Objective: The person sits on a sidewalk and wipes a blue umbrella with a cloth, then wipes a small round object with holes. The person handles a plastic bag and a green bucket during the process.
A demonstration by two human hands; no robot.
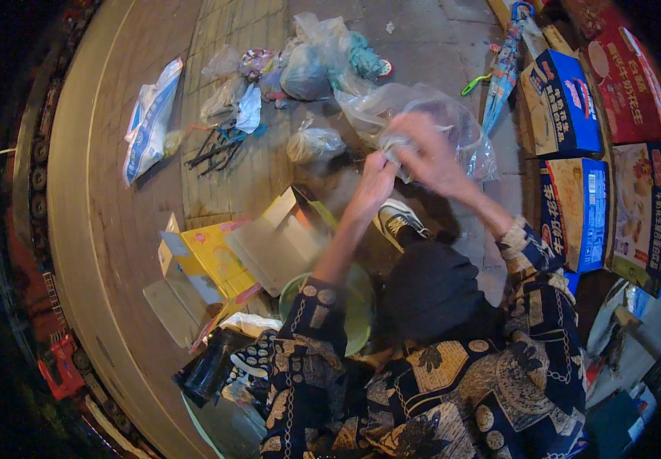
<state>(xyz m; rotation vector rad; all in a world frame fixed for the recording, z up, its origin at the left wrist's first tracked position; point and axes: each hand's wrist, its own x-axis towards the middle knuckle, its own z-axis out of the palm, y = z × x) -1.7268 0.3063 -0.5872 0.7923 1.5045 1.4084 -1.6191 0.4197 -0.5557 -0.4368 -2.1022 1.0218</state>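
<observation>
A large transparent plastic bag [462,123] lies spread on the pavement in front of me, partly behind my hands. My left hand [381,175] pinches a bunched piece of plastic [395,148]. Over that same bunch is my right hand [427,152], blurred by motion, so its grip is not distinct. Left of the hands, a small filled plastic bag [314,143] rests on the ground. Beyond it sits a heap of bags, among them a full pale one [306,72] and a teal one [366,55]. A dark sneaker [402,221] shows below my wrists.
Drink cartons [574,212] line the right side, with a folded umbrella [502,77] near them. At left lie a white-and-blue sack [152,123] and dark sticks [216,152]. Opened cardboard boxes [216,252] and a green basin [359,304] stand near my left arm.
</observation>
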